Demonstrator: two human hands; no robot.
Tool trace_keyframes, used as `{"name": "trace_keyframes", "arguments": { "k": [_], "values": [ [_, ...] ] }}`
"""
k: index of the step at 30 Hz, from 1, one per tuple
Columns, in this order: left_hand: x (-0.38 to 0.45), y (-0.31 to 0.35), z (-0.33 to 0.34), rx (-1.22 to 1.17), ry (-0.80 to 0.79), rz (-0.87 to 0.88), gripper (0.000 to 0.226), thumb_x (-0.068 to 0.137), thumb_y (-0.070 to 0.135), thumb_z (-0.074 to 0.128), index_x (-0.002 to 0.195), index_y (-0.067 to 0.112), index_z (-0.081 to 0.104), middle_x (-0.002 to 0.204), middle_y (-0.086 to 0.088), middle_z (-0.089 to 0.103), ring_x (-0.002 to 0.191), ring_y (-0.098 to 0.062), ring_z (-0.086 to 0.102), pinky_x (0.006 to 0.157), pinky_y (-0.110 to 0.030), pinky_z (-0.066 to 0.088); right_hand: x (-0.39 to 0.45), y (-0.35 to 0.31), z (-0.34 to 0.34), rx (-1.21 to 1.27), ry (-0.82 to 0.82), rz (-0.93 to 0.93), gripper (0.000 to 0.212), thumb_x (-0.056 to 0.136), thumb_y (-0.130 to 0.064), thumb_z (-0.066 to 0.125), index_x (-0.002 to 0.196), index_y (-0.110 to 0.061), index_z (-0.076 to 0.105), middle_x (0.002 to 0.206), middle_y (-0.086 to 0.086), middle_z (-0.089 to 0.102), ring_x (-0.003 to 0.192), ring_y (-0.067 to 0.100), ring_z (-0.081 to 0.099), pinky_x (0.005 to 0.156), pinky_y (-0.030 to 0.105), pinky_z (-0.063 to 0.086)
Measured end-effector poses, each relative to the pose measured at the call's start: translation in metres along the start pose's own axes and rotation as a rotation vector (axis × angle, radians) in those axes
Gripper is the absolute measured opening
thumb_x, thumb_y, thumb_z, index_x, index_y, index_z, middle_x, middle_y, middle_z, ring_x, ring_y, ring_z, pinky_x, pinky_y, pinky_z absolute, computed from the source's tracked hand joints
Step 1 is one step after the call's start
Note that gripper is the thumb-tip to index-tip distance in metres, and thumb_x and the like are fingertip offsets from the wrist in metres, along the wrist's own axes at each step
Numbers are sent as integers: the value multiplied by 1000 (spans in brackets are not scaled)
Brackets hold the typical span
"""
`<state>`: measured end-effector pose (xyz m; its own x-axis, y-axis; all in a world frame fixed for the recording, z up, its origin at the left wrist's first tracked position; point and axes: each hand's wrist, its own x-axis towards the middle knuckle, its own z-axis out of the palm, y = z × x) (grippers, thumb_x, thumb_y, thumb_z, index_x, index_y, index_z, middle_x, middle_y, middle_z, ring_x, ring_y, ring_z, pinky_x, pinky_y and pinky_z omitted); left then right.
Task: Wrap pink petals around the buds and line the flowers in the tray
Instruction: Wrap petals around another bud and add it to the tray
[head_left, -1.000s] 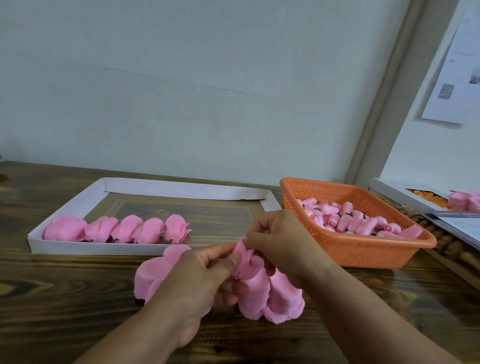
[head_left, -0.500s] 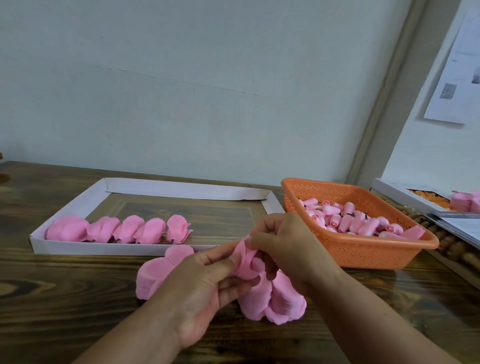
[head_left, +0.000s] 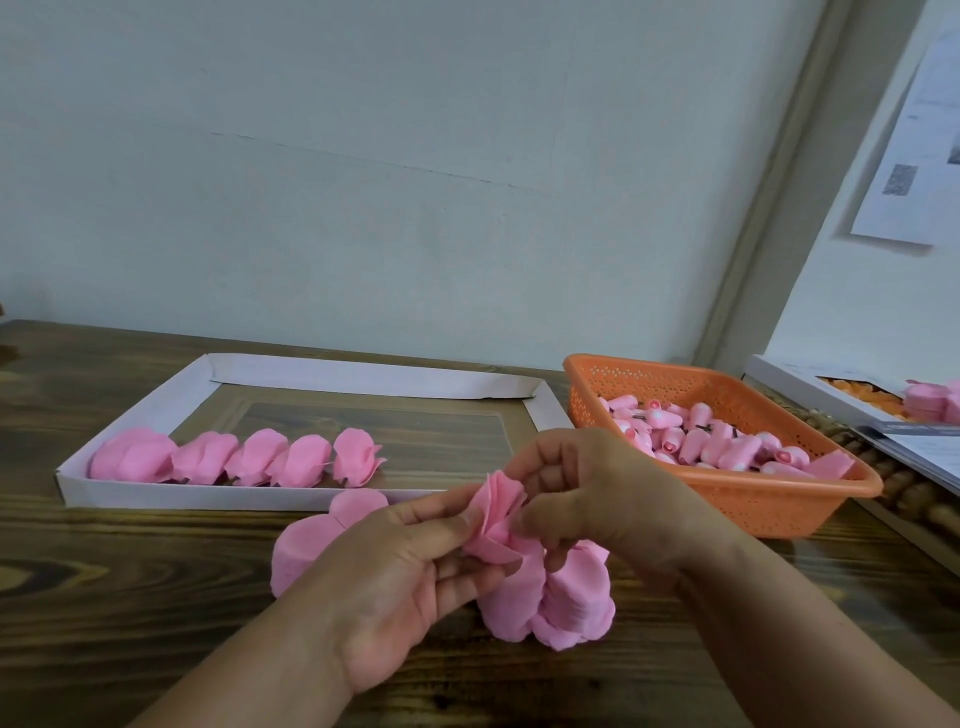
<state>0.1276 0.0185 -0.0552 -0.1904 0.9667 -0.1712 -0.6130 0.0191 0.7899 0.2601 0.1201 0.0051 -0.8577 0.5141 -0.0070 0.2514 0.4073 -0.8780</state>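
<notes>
Between both hands, above the table, is a small bunch of pink petals (head_left: 498, 512). My left hand (head_left: 410, 577) pinches its lower part with thumb and fingers. My right hand (head_left: 597, 499) pinches the bunch's right side with curled fingers. No bud shows among the held petals. Stacks of loose pink petals (head_left: 561, 597) lie on the table under my hands. The white tray (head_left: 311, 499) stands behind them with several finished pink flowers (head_left: 306, 460) in a row along its near left side. Pink buds (head_left: 701, 441) fill the orange basket (head_left: 779, 506) on the right.
The dark wooden table (head_left: 130, 597) meets a pale wall close behind the tray. At the far right lies a white box (head_left: 795, 387) with orange and pink pieces, and papers (head_left: 924, 452) beside it. A printed sheet (head_left: 914, 156) hangs on the right wall.
The petal bunch has spread and risen a little between my fingers. My right-hand fingers have shifted on it. Both hands stay in the same place.
</notes>
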Motion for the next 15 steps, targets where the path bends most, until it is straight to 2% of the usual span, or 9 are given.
{"name": "trace_keyframes", "arguments": {
  "k": [4,8,11,15],
  "values": [
    [-1,1,1,-5,-10,-15,23,78,2,61,95,1,75,104,-21,71,87,-28,73,60,-29,59,1,0,-1,-59,-31,-17,18,74,9,64,82,-7,64,75,22,68,55,17,59,55,31,54],
    [-2,2,2,-1,-25,-28,23,78,2,61,96,2,75,105,-21,71,90,-29,72,63,-30,60,3,1,1,-110,17,-12,13,75,6,66,82,-5,62,64,12,67,51,14,58,54,32,52],
    [-2,3,2,11,-37,-32,24,77,1,60,95,3,76,105,-20,71,93,-29,71,69,-32,61,5,1,3,-153,73,-3,10,77,-3,70,79,-7,62,53,0,63,44,10,55,46,26,49],
    [-3,3,1,13,-38,-26,24,75,4,62,95,4,76,105,-22,71,95,-30,71,69,-32,61,6,1,6,-177,137,-1,13,81,-10,69,72,-10,60,46,-2,60,40,7,51,41,20,43]
  ]
}}
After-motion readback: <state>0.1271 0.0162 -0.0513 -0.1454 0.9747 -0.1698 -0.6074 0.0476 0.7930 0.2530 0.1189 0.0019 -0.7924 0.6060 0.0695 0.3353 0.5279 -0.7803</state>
